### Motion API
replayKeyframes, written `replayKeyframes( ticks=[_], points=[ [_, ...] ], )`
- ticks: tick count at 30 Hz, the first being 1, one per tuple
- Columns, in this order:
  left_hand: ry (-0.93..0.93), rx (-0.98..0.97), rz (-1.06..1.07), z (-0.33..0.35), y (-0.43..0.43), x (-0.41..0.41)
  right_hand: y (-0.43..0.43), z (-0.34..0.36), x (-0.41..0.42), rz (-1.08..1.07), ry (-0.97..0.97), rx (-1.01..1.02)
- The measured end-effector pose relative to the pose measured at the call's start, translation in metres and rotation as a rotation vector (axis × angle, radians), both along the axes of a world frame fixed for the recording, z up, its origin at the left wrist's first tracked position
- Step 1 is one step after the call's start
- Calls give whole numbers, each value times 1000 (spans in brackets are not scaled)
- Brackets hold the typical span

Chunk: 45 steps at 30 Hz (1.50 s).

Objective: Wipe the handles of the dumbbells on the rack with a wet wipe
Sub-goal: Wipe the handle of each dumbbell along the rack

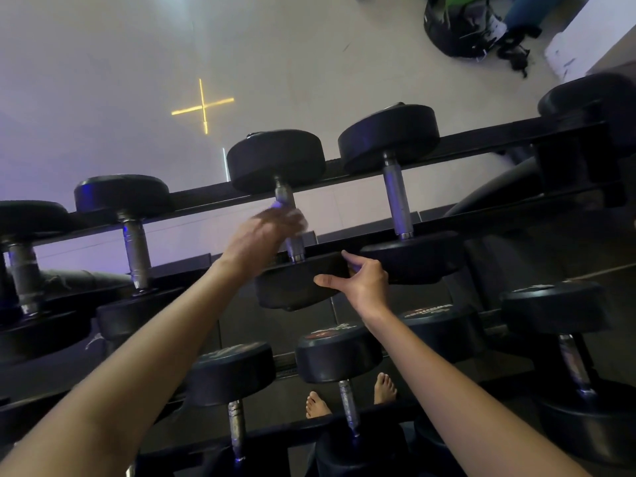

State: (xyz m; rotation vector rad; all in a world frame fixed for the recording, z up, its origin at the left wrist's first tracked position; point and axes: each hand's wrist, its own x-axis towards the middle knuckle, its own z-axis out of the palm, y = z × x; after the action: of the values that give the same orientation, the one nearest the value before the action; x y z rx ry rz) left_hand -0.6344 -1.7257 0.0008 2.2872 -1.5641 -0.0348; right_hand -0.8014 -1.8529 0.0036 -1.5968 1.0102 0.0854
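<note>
Our two forearms (137, 373) are nearest, bare, coming up from the bottom edge. Far left on the rack (192, 197), top shelf: left dumbbells (136, 242) with round black rubber heads and knurled steel handles, lying across the rails.

Next, the left hand (263, 235) is over the handle (284, 196) of the middle dumbbell (275, 160), top shelf, centre. The hand is motion-blurred. There is a pale smear (296, 215) at its fingertips, and we cannot tell what that is or how the fingers grip. The hand hides mid-handle, with steel showing above and below it.

The right hand (361, 282) clamps the near head (296, 287) of the same dumbbell: thumb flat on the face, index along the top edge, other fingers curled behind.

The right dumbbell (395, 197) has a bare handle, and its near head is just beside the right hand.

Lower shelf: lower dumbbells (337, 356), matte black, with reddish labels on the heads. Bare feet (318, 402) show between the rails on dark floor.

Behind the rack is pale smooth floor with a yellow cross (203, 105). A black bag (461, 25) is top right, well apart.
</note>
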Motion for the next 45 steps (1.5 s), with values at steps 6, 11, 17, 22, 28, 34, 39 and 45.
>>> replayKeyframes(
  ticks=[6,11,17,22,28,34,39,45],
  points=[
    [599,-231,699,-6,-18,-14,1,-1,0,-5,-8,10],
    [897,-232,783,-3,-8,-22,1,0,-1,-6,-23,10],
    [1216,-589,988,-6,-29,-5,1,1,0,-8,-19,6],
    [1426,-191,960,-7,-5,-7,0,2,-1,-6,-15,21],
    [1596,-449,1008,-8,-30,4,0,1,-1,-5,-18,17],
    [1629,-300,995,1,-27,13,0,2,-2,1,-28,9],
    [1566,-338,1037,-4,-32,5,0,2,-2,-5,-31,16],
    [1485,-383,1036,2,-30,13,1,1,-2,-1,-27,-2]
  ],
)
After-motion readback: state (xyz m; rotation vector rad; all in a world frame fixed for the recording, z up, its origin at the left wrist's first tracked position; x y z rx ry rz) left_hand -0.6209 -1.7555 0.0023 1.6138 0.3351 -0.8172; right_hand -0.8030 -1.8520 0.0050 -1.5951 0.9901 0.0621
